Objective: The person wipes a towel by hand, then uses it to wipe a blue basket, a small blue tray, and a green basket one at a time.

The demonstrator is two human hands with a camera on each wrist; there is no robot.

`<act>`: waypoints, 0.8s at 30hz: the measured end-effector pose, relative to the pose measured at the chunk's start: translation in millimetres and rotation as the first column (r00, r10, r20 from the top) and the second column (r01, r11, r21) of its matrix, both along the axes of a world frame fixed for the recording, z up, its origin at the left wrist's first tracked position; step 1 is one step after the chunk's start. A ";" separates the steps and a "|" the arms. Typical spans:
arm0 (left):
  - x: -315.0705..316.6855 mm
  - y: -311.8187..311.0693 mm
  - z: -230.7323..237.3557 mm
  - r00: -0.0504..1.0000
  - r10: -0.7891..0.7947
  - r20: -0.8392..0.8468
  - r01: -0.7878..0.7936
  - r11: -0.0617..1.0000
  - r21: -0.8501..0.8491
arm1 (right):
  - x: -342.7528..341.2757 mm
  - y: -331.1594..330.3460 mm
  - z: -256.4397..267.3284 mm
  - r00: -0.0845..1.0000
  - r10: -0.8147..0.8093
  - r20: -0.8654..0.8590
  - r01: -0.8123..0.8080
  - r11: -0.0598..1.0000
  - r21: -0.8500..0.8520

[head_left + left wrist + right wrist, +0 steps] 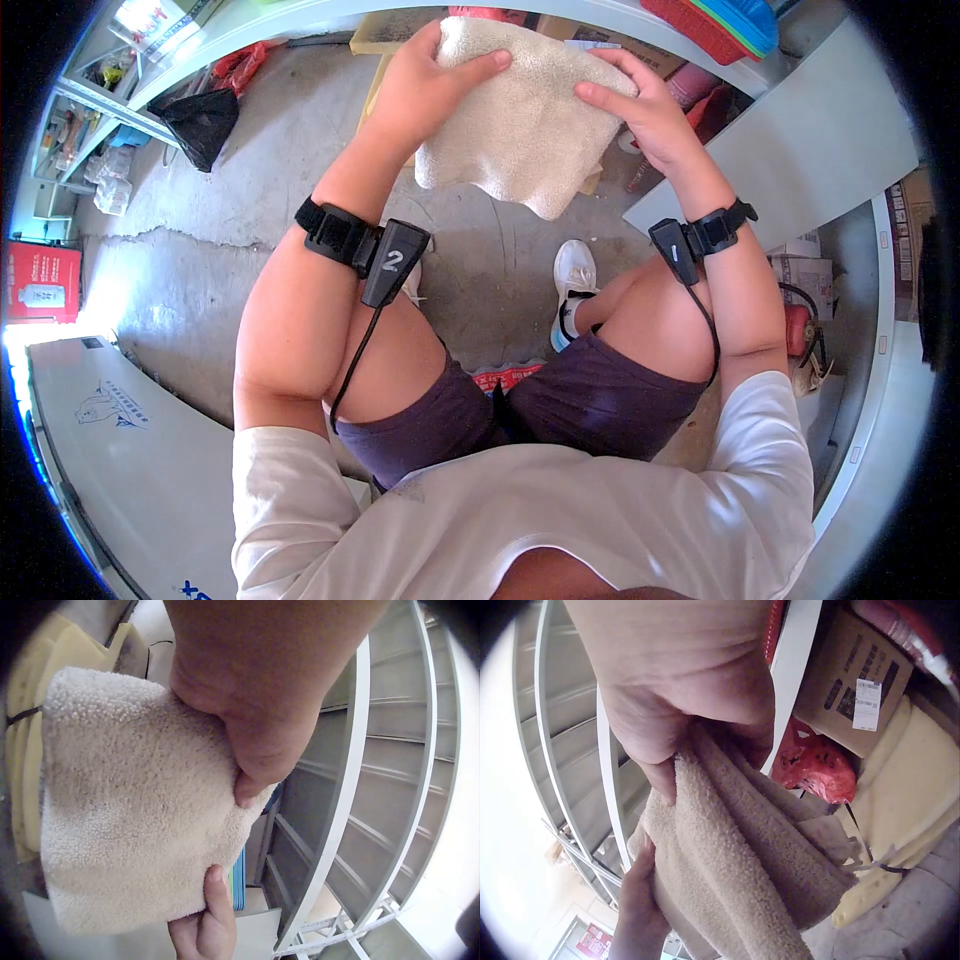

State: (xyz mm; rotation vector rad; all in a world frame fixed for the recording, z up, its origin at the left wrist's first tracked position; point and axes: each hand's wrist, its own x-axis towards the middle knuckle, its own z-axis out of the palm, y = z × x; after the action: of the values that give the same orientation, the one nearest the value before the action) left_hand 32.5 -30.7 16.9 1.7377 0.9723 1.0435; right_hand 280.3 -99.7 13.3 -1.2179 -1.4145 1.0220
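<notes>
A cream, fluffy cloth (pixel 520 120) hangs between the two hands, above the floor and in front of the knees. The left hand (pixel 425 85) pinches its upper left edge, thumb on the near face; the right hand (pixel 650 115) pinches the upper right edge the same way. In the left wrist view the cloth (pixel 135 810) spreads out fairly flat, the left hand (pixel 262 742) at its edge. The right wrist view shows the cloth (pixel 727 855) falling in folds under the right hand (pixel 697 712). Fingers behind the cloth are hidden.
White shelving (pixel 110 100) with a black bag (pixel 203 125) stands at the left. A white panel (pixel 790 150) leans at the right, below red and blue baskets (pixel 715 30). A cardboard box (pixel 855 682) and yellow foam (pixel 907 780) lie beyond the cloth. A white cabinet (pixel 130 460) is lower left.
</notes>
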 end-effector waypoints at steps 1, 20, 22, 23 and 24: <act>0.0 0.0 0.1 1.000 -0.001 0.001 0.001 1.000 -0.001 | -0.1 0.0 0.1 1.000 0.000 -0.001 0.000 1.000 -0.001; -0.7 5.4 -5.6 1.000 -0.013 0.018 0.012 1.000 0.011 | 0.4 0.4 -0.2 1.000 0.008 0.011 -0.007 1.000 -0.006; -0.6 4.4 -4.4 1.000 -0.014 0.009 0.014 1.000 0.017 | 0.1 -0.3 0.1 1.000 0.008 0.015 -0.007 1.000 -0.006; -0.4 3.3 -3.2 1.000 -0.011 0.000 0.011 1.000 0.016 | -0.1 -0.5 0.4 1.000 0.008 0.012 -0.008 1.000 -0.006; -0.3 2.3 -1.9 1.000 -0.008 -0.009 0.009 1.000 0.015 | -0.4 -0.8 0.8 1.000 0.009 0.010 -0.009 1.000 -0.005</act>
State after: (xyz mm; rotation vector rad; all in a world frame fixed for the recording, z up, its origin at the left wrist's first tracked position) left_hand 32.2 -28.4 15.0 1.7588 0.9640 1.0411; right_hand 279.9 -100.5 14.1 -1.2221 -1.4273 1.0275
